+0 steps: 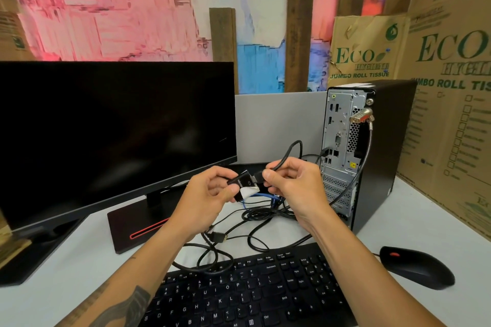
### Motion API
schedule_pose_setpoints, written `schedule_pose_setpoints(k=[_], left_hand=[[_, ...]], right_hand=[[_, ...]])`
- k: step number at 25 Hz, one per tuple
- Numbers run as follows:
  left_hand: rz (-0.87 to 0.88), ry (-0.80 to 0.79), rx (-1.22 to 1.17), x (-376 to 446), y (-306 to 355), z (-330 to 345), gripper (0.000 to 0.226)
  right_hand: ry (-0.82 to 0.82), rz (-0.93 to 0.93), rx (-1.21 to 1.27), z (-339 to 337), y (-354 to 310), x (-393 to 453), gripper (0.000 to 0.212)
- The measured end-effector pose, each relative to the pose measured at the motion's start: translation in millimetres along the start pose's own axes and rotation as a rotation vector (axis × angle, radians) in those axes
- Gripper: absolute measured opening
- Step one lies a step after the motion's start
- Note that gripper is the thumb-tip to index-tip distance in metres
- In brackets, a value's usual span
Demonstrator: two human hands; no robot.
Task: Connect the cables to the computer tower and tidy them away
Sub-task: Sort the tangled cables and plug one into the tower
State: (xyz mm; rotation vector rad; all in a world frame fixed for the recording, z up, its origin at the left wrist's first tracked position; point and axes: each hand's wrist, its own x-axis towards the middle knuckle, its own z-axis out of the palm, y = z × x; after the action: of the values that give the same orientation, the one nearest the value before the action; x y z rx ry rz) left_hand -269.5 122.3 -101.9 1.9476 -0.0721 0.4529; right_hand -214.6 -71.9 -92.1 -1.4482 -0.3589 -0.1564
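Note:
The black computer tower stands at the right with its rear port panel facing me. My left hand grips a small black adapter block with a white tag under it. My right hand pinches a black cable plug right at the adapter's end; its cable loops up over the hand. A tangle of black cables with a blue one lies on the table below my hands. A loose plug lies near the keyboard.
A dark monitor on a stand with a red stripe fills the left. A black keyboard lies in front, a black mouse at the right. A steel lock cable hangs from the tower. Cardboard boxes stand behind the tower.

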Motion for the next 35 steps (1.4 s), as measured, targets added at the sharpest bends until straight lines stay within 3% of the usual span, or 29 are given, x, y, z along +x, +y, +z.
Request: schedule_pose_setpoints(k=[2, 5, 10, 13, 15, 18, 23, 29, 35], left_hand=[[-0.018, -0.023, 0.057, -2.6, 0.0, -2.2, 0.029], [-0.053, 0.005, 0.061, -3.1, 3.0, -5.6, 0.025], [-0.300, -0.122, -0.395, 0.6, 27.0, -6.6, 0.010], [-0.251, -0.150, -0.655, 5.9, 45.0, -12.9, 0.024], [-0.208, -0.157, -0.692, 8.1, 50.5, -14.9, 0.030], [-0.069, -0.103, -0.484, 5.9, 45.5, -9.4, 0.011], [0.148, -0.018, -0.076, 0.6, 30.5, 6.8, 0.060], [0.258, 0.100, 0.056, 3.5, 20.1, 15.2, 0.061], [0.253, 0.036, 0.016, 2.2, 19.0, 15.1, 0.056]], right_hand=[[0.006, 0.041, 0.043, 1.2, 1.1, -0.8, 0.009], [0.010, 0.167, 0.307, 4.0, -3.4, -3.9, 0.007], [0.060, 0.257, 0.637, -0.6, -26.8, 1.7, 0.013], [0.056, 0.277, 0.666, -3.3, -35.4, 1.6, 0.012], [0.062, 0.287, 0.686, -4.6, -37.3, 0.6, 0.011], [0.075, 0.272, 0.708, -7.3, -38.9, -1.0, 0.007], [0.066, 0.244, 0.586, -3.5, -36.2, -2.9, 0.007], [0.080, 0.232, 0.518, -2.7, -30.0, -2.7, 0.011], [0.020, 0.256, 0.547, -6.0, -27.1, -3.1, 0.009]])
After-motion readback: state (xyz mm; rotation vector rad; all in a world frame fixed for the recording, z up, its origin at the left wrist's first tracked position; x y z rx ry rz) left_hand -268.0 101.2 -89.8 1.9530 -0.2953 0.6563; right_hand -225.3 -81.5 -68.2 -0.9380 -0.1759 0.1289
